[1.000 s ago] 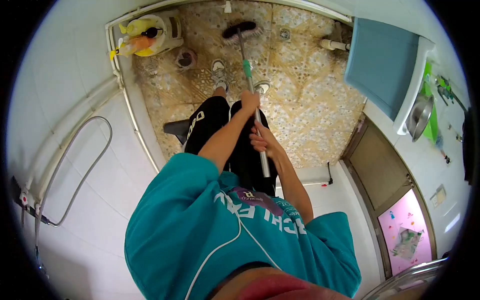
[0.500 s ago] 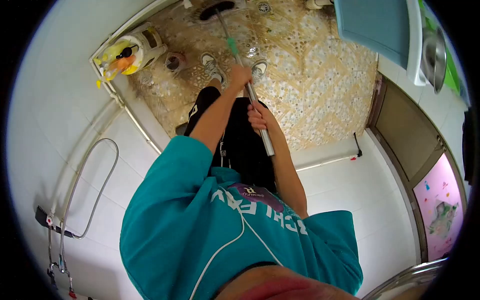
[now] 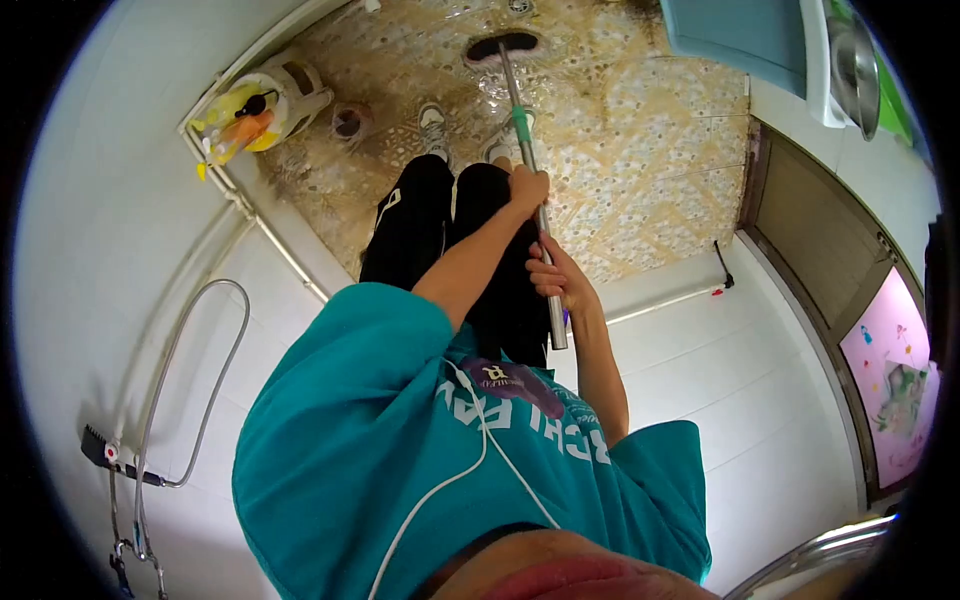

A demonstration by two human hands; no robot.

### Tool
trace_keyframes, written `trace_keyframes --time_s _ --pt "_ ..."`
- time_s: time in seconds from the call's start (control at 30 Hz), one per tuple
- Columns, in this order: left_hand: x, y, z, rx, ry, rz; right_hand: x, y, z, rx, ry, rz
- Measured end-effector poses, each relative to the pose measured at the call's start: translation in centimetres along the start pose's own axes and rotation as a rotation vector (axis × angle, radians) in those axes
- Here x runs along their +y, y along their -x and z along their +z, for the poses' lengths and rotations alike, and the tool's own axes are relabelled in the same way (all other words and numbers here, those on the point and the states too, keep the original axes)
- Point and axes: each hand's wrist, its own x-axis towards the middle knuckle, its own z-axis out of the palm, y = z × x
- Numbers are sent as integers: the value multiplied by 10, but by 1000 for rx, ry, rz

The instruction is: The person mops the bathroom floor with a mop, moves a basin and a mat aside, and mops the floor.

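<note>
A long-handled floor brush [image 3: 518,46] with a dark head rests on the wet, patterned floor, foam around its bristles. Its metal pole, which has a green collar [image 3: 521,124], runs back towards my body. My left hand [image 3: 528,190] is closed round the pole below the collar. Nearer my body, my right hand [image 3: 558,272] grips the same pole close to its end. Part of my right shoe is hidden behind the pole and my left hand.
On the left stands a whitish bucket [image 3: 300,85] with yellow and orange items, near a round floor opening [image 3: 348,123]. A shower hose [image 3: 240,325] hangs on the left wall. To the right are a blue panel [image 3: 740,40], a metal basin [image 3: 853,75] and a door [image 3: 815,235].
The brush head has slid right and a little nearer to me across the floor. Both hands have moved right and back with the pole, keeping their grip. The whole view has shifted slightly.
</note>
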Motion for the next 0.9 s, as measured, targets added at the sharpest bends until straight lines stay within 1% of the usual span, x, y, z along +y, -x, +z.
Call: trace_keyframes --time_s 0.03,0.07,0.1,0.13,0.17,0.2,0.27,0.3,0.33,0.37,0.4,0.47,0.53,0.6,0.7,0.73,0.8,0.87,0.9 --pt "-2 -1 -13 64 79 36 4 -12 7 -2 50 8" --pt "-26 -27 -25 70 46 63 7 -27 14 -3 41 11" --pt "-60 -67 -36 127 -47 155 7 -43 24 38 113 34" --pt "-41 -57 -66 134 52 138 7 -59 35 79 193 56" --pt "-18 -42 -97 143 151 123 9 -74 48 71 225 55" --pt "-17 -50 -119 182 113 71 12 -91 58 61 255 52" --pt "-16 -68 -163 252 41 -37 19 -127 56 -97 331 8" --pt "-24 -69 -181 179 144 95 25 -139 57 -92 311 -15" --pt "-23 -66 -193 217 146 41 31 -149 57 -88 294 -38" --pt "-20 -62 -200 257 151 -10 37 -159 49 -142 202 -34" --pt "-27 -60 -204 263 145 -9 42 -162 44 -115 149 -27" --pt "-42 -57 -203 297 202 -84 49 -160 29 -126 69 15" --pt "-59 -51 -185 271 227 -90 44 -143 10 -121 29 46" --pt "-85 -46 -159 106 223 -40 41 -116 -21 -99 -10 81" --pt "-113 -28 -85 115 154 -113 38 -68 -82 -115 -62 61" --pt "-131 -30 -63 90 -217 -106 34 -48 -102 -111 -57 58" --pt "-166 -33 -13 -181 -728 336 29 -4 -139 -59 -13 21" --pt "-173 12 46 -143 -32 92 33 46 -164 30 -58 1" --pt "-176 35 75 -77 301 3 38 66 -187 7 -48 -19"
